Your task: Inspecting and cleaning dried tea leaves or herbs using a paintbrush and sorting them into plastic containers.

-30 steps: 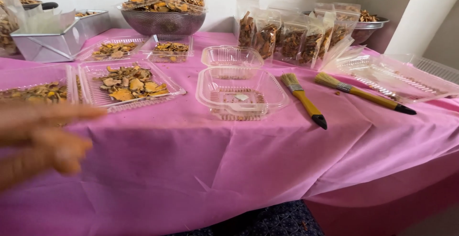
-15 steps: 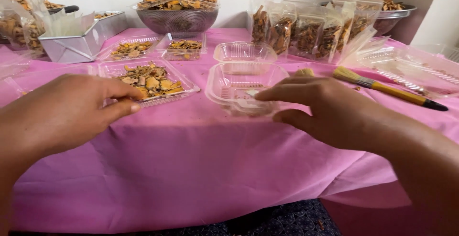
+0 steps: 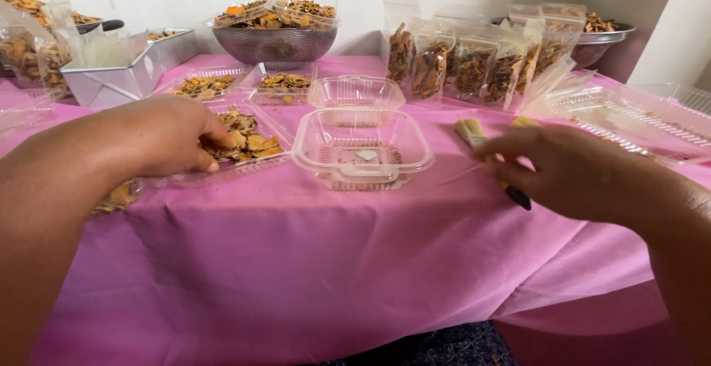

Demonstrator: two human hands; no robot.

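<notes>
**A:** So we've got a pink tablecloth (image 3: 311,262) against a white wall, covered in food prep stuff. Our left hand (image 3: 167,138) is in the open clear tray of dried slices (image 3: 248,142) at the left-middle of the table, fingers bunched together on a few pieces. Whether anything is actually pinched, we can't tell from here.

**B:** Those chips look bone dry and weigh nothing, we'd guess. Brittle too, so a light fingertip pinch by the edges beats squeezing.

**A:** Agreed. Just right of that tray sits the empty clamshell container (image 3: 363,147), lid flipped open behind it. Thin floppy plastic, probably slides easily on cloth, so we'd steady it by the rim.

**B:** And the right hand (image 3: 570,170)?

**A:** Hovering over the pastry brush (image 3: 474,135), fingers loosely apart, holding nothing as far as we see. The dark handle tip pokes out beneath it.

**B:** Further back?

**A:** A metal colander (image 3: 274,44) heaped with more slices, filled clear pouches (image 3: 474,66) standing in a row, a square steel tin (image 3: 126,73) on the left.
</notes>
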